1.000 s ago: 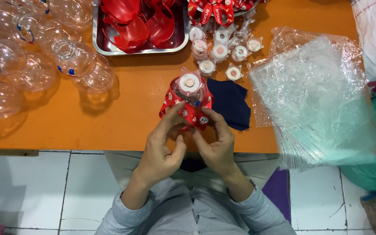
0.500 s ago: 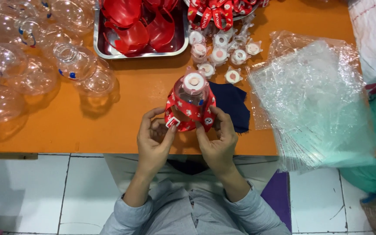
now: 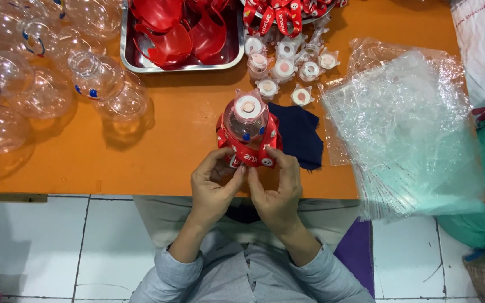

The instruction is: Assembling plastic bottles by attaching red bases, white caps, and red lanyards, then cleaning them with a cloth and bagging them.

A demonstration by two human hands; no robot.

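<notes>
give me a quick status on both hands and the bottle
Left hand and right hand both grip the red strap at the bottle's near side. Clear bottle upright on orange table, cap on. Dark cloth beside it, nothing blocking.

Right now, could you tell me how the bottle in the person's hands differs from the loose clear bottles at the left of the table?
The held bottle wears a red strap and a white cap; the loose clear bottles are bare and uncapped. The held bottle stands upright between the left hand and right hand; the loose ones lie tumbled in a heap. Both are clear plastic on the orange table.
</notes>
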